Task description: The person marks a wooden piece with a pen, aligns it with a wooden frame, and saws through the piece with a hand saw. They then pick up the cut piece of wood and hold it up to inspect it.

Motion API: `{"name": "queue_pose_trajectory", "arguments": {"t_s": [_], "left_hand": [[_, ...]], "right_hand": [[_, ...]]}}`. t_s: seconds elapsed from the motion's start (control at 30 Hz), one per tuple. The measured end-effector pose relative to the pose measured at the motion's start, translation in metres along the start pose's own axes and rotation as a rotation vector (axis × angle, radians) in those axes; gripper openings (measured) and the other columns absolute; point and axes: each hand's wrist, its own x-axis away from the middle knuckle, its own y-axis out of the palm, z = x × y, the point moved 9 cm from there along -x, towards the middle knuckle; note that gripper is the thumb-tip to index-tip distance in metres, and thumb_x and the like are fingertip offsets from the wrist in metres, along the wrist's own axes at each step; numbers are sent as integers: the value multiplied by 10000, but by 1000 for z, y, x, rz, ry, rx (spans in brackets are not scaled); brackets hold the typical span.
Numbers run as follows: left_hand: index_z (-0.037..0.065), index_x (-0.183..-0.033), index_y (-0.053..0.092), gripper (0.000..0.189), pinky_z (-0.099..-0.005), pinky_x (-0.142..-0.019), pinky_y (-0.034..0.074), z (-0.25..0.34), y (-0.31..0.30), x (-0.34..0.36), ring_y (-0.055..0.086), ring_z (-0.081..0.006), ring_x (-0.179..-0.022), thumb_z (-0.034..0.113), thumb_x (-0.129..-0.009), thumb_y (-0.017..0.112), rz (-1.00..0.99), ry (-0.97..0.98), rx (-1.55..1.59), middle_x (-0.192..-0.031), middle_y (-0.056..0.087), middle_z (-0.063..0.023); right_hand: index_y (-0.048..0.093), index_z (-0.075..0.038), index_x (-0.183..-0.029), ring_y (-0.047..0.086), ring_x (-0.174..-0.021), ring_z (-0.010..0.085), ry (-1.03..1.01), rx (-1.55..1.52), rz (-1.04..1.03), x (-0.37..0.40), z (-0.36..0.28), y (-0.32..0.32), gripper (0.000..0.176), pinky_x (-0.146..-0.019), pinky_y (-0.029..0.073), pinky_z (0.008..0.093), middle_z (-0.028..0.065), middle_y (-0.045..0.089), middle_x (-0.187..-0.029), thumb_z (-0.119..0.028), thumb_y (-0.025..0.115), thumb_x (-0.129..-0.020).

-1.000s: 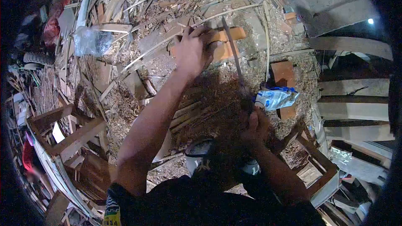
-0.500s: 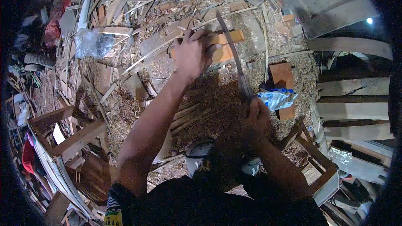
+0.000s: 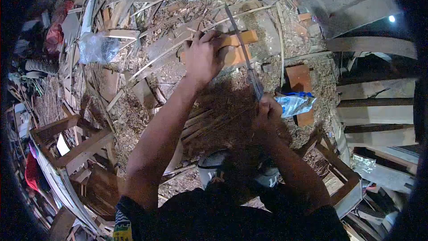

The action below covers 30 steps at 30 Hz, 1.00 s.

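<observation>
In the head view, the left hand (image 3: 203, 60) reaches out over the left part of the orange wood (image 3: 245, 38), its fingers bent and a little apart. The hand covers that part, so I cannot tell whether its grip pinches the wood or only presses on it. The right hand (image 3: 269, 109), lower and to the right, has its grip closed around the near end of a long, narrow blade (image 3: 240, 40); the handle is hidden within the fingers.

The blade slants up and to the left from this hand and passes across the orange wood, to the right of the left hand. Its far tip reaches beyond the wood. Whether its edge is cutting into the surface cannot be made out. The orange wood lies low over the littered floor (image 3: 133, 107), among shavings and thin strips; what lies directly under it is unclear.

Just beside the right hand, a blue and white packet (image 3: 296, 103) lies over a reddish-brown board (image 3: 299, 76). A clear plastic bag (image 3: 99, 47) is well to the left of the left hand. Wooden frames stand at both sides, the left frame (image 3: 84, 147) and the right frame (image 3: 343, 169), and pale planks (image 3: 376, 116) lie along the right side.
</observation>
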Motion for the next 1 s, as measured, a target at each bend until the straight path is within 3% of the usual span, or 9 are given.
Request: {"name": "queue_pose_trajectory", "arguments": {"t_s": [0.1, 0.17, 0.3, 0.37, 0.5, 0.6, 0.8, 0.87, 1.0], "left_hand": [[195, -1139, 710, 400, -530, -919, 434, 4, -6, 3, 567, -320, -1139, 490, -880, 633, 92, 20, -168, -1218, 630, -24], [192, -1133, 712, 394, -529, -921, 433, 5, -3, 4, 568, -323, -1137, 484, -878, 639, 86, 19, -127, -1217, 630, -23], [229, -1173, 689, 355, -587, -929, 398, 2, 0, 2, 514, -317, -1192, 420, -877, 648, 7, 14, -34, -1233, 607, -19], [231, -1172, 689, 349, -586, -923, 402, 0, 2, 0, 517, -317, -1184, 411, -875, 650, 3, 13, -12, -1226, 608, -19], [226, -1173, 687, 344, -582, -910, 410, 6, -6, 1, 525, -317, -1161, 384, -869, 657, 31, 26, -68, -1210, 611, -16], [217, -1179, 685, 358, -582, -914, 406, 5, -3, 3, 525, -319, -1151, 389, -865, 662, 38, 11, -90, -1210, 612, -16], [211, -1176, 687, 361, -575, -919, 403, 7, -8, 3, 511, -321, -1171, 401, -871, 652, 43, 66, -47, -1222, 607, -19], [214, -1178, 687, 359, -571, -914, 404, 7, -6, 4, 509, -317, -1176, 402, -875, 649, 63, 42, -89, -1223, 606, -17], [232, -1196, 678, 357, -576, -917, 400, 5, -1, 3, 501, -311, -1192, 397, -881, 643, -11, -37, -74, -1228, 604, -12]], "right_hand": [[500, -12, -757, 410, -582, 148, 156, -19, 23, 20, 10, -8, 383, -548, 341, 350, 23, 444, -628, -310, 472, -996], [500, -8, -772, 419, -585, 144, -154, 200, 44, 47, -9, -30, 372, -549, 344, 330, 14, 438, -640, -307, 489, -994], [569, 18, -841, 441, -608, 143, -112, 235, 210, 40, -1, -31, 340, -558, 365, 338, 24, 467, -655, -278, 500, -994], [635, 34, -959, 491, -654, 166, -31, -90, 38, 10, 19, -4, 324, -596, 408, 351, 60, 535, -731, -260, 505, -995], [632, 30, -996, 502, -690, 164, 105, -39, -43, 23, 25, 0, 295, -624, 428, 338, 68, 556, -790, -240, 514, -997], [566, -4, -878, 490, -679, 142, -139, 172, 84, 53, -3, -28, 263, -615, 422, 310, 43, 531, -770, -234, 521, -996], [642, -15, -859, 475, -546, 210, 236, -291, 16, 11, 47, 7, 326, -511, 369, 378, 55, 512, -604, -281, 489, -970], [619, 14, -1006, 520, -703, 165, 126, -93, -94, 6, 31, 10, 263, -621, 429, 323, 69, 561, -787, -220, 502, -978], [592, -2, -897, 515, -690, 162, -46, 143, 55, 51, 2, -22, 260, -605, 414, 324, 52, 549, -751, -227, 482, -969]]}}
